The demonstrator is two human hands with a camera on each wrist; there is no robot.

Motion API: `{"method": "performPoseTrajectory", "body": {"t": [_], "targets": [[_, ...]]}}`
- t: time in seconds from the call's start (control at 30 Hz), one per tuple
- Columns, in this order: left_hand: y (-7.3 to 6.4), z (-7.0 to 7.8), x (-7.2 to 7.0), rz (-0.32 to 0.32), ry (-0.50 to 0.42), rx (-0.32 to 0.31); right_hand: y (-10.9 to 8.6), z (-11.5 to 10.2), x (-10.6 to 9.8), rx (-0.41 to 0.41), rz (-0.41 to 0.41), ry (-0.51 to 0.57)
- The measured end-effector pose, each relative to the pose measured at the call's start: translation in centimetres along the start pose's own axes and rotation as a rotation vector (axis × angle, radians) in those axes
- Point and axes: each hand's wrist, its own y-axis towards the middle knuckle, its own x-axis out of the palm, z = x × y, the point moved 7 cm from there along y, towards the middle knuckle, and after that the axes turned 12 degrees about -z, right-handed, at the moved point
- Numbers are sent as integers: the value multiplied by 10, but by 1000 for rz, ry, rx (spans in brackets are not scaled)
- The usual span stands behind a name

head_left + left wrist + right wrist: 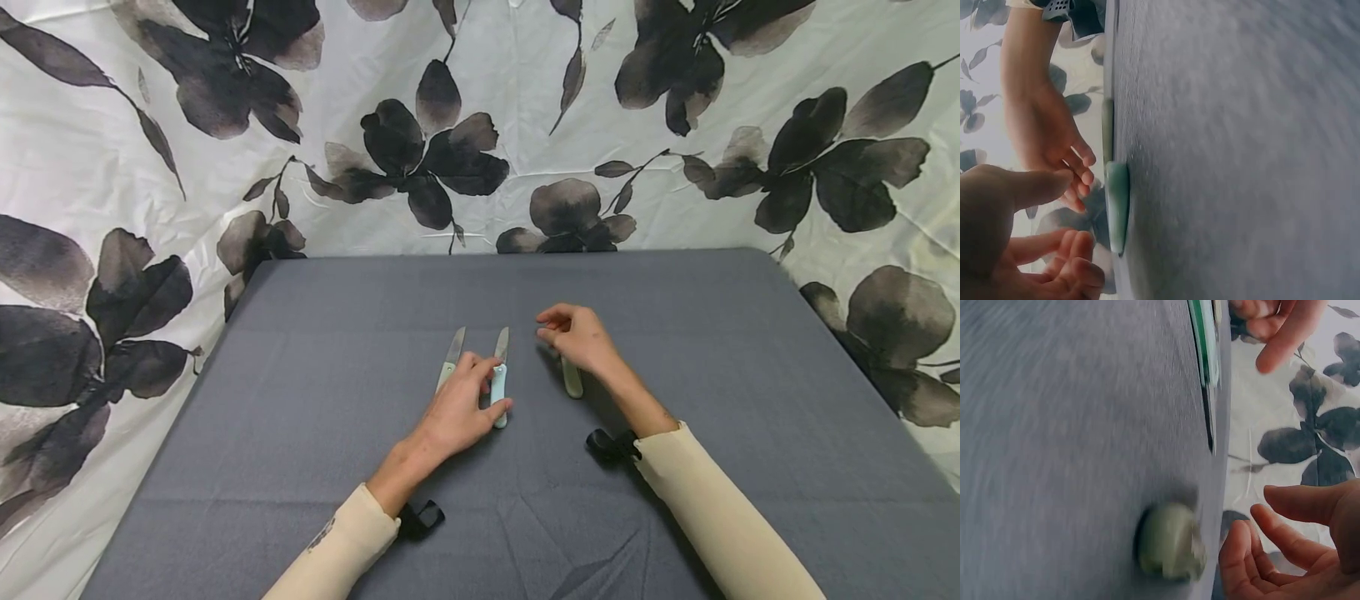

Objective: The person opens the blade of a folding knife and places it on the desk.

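Note:
Three knives lie on a grey cloth-covered table. The middle one, a knife with a light blue handle (498,398), points its blade away from me. My left hand (467,410) is over it, thumb and fingers apart and holding nothing. To its left lies a knife with a pale green handle (447,369), its lower part hidden by that hand. My right hand (587,340) hovers above the knife with an olive-green handle (573,380), whose far part it covers. In the right wrist view, that olive-green handle (1171,542) lies below the empty, loosely bent fingers (1291,544).
The grey tabletop (337,333) carries a few creases near its front. Behind it and along both sides hangs a white curtain (517,142) with dark flowers. Black wrist cameras sit under the left wrist (393,479) and beside the right one.

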Motion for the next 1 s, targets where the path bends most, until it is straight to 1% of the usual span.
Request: {"method": "performPoseTrajectory", "body": {"t": [0.17,0.3,0.43,0.63,0.73,0.87,1.0], "targets": [[5,13,3,17,8,68,-4,11,-10,34,-21,-73],[11,24,10,-5,34,105,-7,16,-16,50,-50,-113],[15,33,16,-35,63,108,-10,21,-19,62,-86,-137],[20,41,23,-93,80,97,-12,25,-15,92,-151,-163],[24,43,27,-122,63,83,-11,27,-14,100,-156,-160],[31,44,33,-184,31,62,-12,27,-15,99,-146,-143],[39,45,40,-240,40,43,-15,28,-15,126,-147,-127]]}}
